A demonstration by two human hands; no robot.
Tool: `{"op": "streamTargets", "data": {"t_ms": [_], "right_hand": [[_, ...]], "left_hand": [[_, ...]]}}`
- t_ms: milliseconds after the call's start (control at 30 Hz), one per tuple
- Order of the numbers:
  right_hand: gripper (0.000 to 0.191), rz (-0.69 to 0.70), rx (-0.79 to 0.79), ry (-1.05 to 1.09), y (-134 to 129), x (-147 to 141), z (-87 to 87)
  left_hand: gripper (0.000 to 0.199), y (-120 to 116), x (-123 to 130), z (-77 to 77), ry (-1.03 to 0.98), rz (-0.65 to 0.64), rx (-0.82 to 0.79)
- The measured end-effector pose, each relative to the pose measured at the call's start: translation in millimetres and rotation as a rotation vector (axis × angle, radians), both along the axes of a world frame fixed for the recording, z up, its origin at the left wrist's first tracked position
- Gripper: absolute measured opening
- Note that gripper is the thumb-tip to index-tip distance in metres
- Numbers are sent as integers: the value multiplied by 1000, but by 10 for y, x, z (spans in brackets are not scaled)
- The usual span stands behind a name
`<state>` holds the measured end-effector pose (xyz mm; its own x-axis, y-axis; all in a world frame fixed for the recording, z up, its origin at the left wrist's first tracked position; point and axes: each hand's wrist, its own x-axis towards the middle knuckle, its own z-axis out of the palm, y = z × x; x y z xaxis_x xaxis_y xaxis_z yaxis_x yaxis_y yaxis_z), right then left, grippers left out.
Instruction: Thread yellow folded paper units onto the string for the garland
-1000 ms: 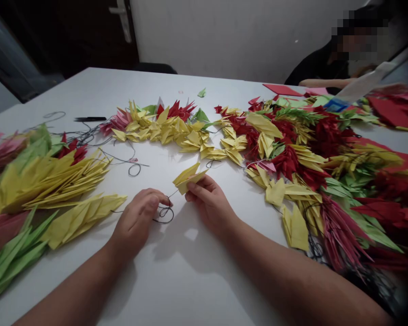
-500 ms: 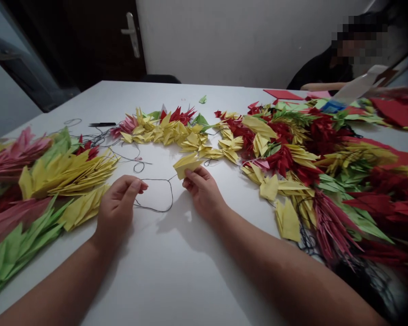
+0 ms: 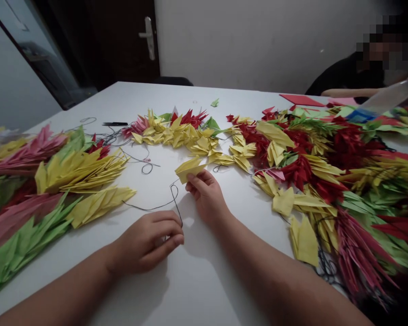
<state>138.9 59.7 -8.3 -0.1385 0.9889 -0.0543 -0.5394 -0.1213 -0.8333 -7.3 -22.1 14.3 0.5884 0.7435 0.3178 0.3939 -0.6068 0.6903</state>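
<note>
Between the thumb and fingers of my right hand (image 3: pixel 207 192) is a folded yellow paper piece (image 3: pixel 187 170), held above the middle of the table. A thin dark thread (image 3: pixel 149 209) runs from near that piece, loops, and reaches left to a yellow folded-paper bundle (image 3: pixel 100 204). Lower and to the left, my left hand (image 3: pixel 153 240) has its fingers curled and thumb tip near them, beside the thread's hanging part. Whether it grips the thread is hard to make out.
Yellow, green and pink paper bundles (image 3: pixel 78 170) lie at left. A garland (image 3: pixel 177 133) crosses the table behind my hands, with red paper clusters (image 3: pixel 301 170) at right. Black tweezers (image 3: pixel 114 123) lie further back. A person (image 3: pixel 347 74) sits at far right near a bottle (image 3: pixel 387 100).
My left hand has moved right and down, and the thread loop has changed shape. My right hand still holds the yellow piece. The view has shifted left.
</note>
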Motion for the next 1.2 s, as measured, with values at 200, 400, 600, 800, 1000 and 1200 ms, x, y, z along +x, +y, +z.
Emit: {"op": "streamTargets", "data": {"t_ms": [200, 400, 600, 800, 1000, 1200], "right_hand": [[24, 7, -17, 11, 11, 20, -22], [24, 4, -33, 33, 29, 18, -28], [25, -21, -43, 49, 42, 3, -6], [25, -31, -53, 59, 58, 9, -21], [22, -12, -53, 10, 58, -5, -38], [24, 26, -22, -132, 33, -19, -67]], "left_hand": [[19, 24, 0, -31, 31, -17, -14], [24, 55, 20, 16, 137, -99, -109], [25, 73, 18, 16, 169, -142, -138], [25, 62, 40, -4, 190, -229, -143], [20, 29, 82, -3, 231, -306, -109], [21, 16, 91, -32, 224, -296, -69]]}}
